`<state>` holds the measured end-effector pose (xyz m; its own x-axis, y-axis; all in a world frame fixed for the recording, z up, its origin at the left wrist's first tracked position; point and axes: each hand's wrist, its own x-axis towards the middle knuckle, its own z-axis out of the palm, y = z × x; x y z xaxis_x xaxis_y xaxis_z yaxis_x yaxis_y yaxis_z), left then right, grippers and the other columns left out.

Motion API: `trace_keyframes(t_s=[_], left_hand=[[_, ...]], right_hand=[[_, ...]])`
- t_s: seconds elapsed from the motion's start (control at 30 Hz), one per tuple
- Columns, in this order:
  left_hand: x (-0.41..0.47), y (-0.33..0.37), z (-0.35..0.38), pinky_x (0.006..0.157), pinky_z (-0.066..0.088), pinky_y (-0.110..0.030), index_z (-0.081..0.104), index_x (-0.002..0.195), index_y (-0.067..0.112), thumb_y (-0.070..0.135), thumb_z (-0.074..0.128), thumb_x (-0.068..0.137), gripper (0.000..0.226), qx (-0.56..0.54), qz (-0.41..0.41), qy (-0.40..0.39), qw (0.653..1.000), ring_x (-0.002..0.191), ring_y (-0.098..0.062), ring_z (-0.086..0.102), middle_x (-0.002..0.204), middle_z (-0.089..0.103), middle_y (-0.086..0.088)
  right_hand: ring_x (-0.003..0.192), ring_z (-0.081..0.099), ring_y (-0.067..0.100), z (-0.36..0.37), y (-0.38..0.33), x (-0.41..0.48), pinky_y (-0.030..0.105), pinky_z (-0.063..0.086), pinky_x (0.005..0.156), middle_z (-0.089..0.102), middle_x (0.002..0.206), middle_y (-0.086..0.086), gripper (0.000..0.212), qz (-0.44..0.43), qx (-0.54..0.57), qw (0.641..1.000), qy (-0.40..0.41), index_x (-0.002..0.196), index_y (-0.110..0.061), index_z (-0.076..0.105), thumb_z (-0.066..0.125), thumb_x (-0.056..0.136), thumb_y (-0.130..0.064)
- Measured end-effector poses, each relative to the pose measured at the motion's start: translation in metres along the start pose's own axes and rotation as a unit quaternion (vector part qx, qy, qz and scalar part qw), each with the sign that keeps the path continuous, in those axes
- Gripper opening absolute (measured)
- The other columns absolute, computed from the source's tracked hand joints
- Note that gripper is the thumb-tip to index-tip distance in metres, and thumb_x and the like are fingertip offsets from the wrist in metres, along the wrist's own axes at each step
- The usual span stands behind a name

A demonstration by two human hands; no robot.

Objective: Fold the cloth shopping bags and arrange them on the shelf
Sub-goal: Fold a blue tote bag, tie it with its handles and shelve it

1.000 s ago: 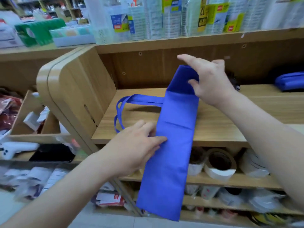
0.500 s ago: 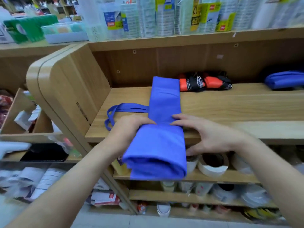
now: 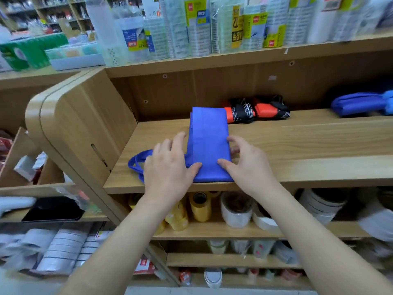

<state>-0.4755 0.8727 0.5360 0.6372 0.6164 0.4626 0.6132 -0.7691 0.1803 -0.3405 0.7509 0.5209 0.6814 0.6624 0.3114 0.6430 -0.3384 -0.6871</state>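
A royal-blue non-woven cloth shopping bag [image 3: 207,143], folded into a long, flat rectangular strip, lies on the pale wood-grain shelf [image 3: 297,145] with its near end at the front edge. The left hand [image 3: 168,167] rests flat, fingers straight, over the looped fabric handles [image 3: 136,165] (they poke out leftward), thumb on the cloth. The right hand [image 3: 248,167] is loosely spread, thumb on top, fingertips against the strip's right edge, gripping nothing. Just behind the bag sits a crumpled orange-and-black bundle [image 3: 255,110].
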Motion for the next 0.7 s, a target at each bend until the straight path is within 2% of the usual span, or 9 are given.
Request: trace_keyframes(t_s=[0.07,0.13,0.2,0.3,0.37,0.47,0.53,0.63,0.7], left_hand=[[0.003,-0.003,0.001,0.098,0.042,-0.046,0.043,0.140,0.034,0.041,0.063,0.089,0.056,0.055,0.110,-0.010,0.992,0.124,-0.024,0.045,0.135,0.052,-0.002],[0.007,-0.004,0.003,0.110,0.029,-0.046,0.035,0.147,0.038,0.033,0.042,0.099,0.048,0.093,0.165,-0.098,0.977,0.138,-0.026,0.034,0.153,0.036,-0.006],[0.009,-0.006,0.005,0.111,0.031,-0.041,0.023,0.152,0.037,0.026,0.030,0.102,0.052,0.068,0.151,-0.193,0.967,0.140,-0.026,0.032,0.159,0.026,-0.008],[0.006,-0.007,0.001,0.105,0.038,-0.035,0.025,0.152,0.037,0.025,0.032,0.102,0.052,0.035,0.147,-0.210,0.966,0.138,-0.024,0.037,0.160,0.027,-0.006],[0.000,-0.008,-0.003,0.105,0.039,-0.033,0.029,0.151,0.037,0.025,0.034,0.101,0.051,0.019,0.163,-0.200,0.966,0.137,-0.024,0.038,0.158,0.031,-0.004],[-0.013,-0.010,-0.008,0.107,0.035,-0.028,0.036,0.148,0.035,0.022,0.038,0.098,0.052,-0.035,0.195,-0.193,0.961,0.137,-0.020,0.037,0.156,0.034,-0.003],[-0.016,-0.017,-0.013,0.107,0.026,-0.019,0.036,0.149,0.035,0.026,0.041,0.089,0.061,-0.071,0.200,-0.227,0.951,0.139,-0.016,0.033,0.158,0.029,-0.001],[-0.017,-0.031,-0.020,0.110,0.013,-0.013,0.013,0.154,0.038,0.034,0.044,0.070,0.089,-0.061,0.220,-0.317,0.920,0.144,-0.009,0.012,0.162,0.006,0.008],[-0.020,-0.034,-0.015,0.113,0.014,-0.019,0.002,0.154,0.036,0.032,0.054,0.072,0.097,-0.005,0.269,-0.295,0.917,0.144,-0.011,0.009,0.161,0.003,0.006]], right_hand=[[0.113,0.058,0.021,0.000,-0.001,0.004,0.033,0.045,0.093,0.063,0.123,-0.001,0.056,-0.001,-0.032,0.999,-0.018,0.139,-0.023,0.050,0.070,0.087,-0.036],[0.117,0.055,0.022,-0.002,-0.003,0.006,0.036,0.044,0.097,0.060,0.127,0.001,0.054,-0.006,-0.073,0.997,-0.040,0.139,-0.020,0.051,0.065,0.090,-0.038],[0.112,0.056,0.023,-0.004,-0.005,0.008,0.037,0.046,0.094,0.059,0.119,0.002,0.048,-0.010,-0.111,0.992,-0.058,0.135,-0.020,0.055,0.059,0.093,-0.042],[0.107,0.057,0.026,-0.004,-0.004,0.016,0.038,0.047,0.089,0.056,0.113,0.003,0.039,0.010,-0.135,0.988,-0.070,0.125,-0.024,0.058,0.058,0.092,-0.046],[0.110,0.056,0.029,-0.004,-0.003,0.029,0.039,0.045,0.090,0.055,0.119,0.005,0.048,0.024,-0.098,0.992,-0.071,0.126,-0.024,0.047,0.065,0.088,-0.046],[0.115,0.056,0.028,-0.005,-0.006,0.054,0.040,0.044,0.099,0.054,0.132,0.005,0.083,0.063,0.055,0.992,-0.094,0.144,-0.026,0.025,0.077,0.081,-0.038],[0.117,0.057,0.025,-0.002,-0.006,0.065,0.041,0.046,0.102,0.052,0.136,0.005,0.092,0.091,0.145,0.980,-0.098,0.148,-0.029,0.024,0.082,0.077,-0.027],[0.098,0.065,0.019,0.004,-0.003,0.072,0.030,0.056,0.083,0.061,0.120,0.007,0.057,0.120,0.248,0.959,-0.073,0.125,-0.027,0.055,0.081,0.077,-0.010],[0.076,0.065,0.011,0.006,-0.004,0.071,0.021,0.054,0.060,0.064,0.102,0.004,0.034,0.129,0.313,0.938,-0.072,0.102,-0.027,0.061,0.074,0.082,-0.003]])
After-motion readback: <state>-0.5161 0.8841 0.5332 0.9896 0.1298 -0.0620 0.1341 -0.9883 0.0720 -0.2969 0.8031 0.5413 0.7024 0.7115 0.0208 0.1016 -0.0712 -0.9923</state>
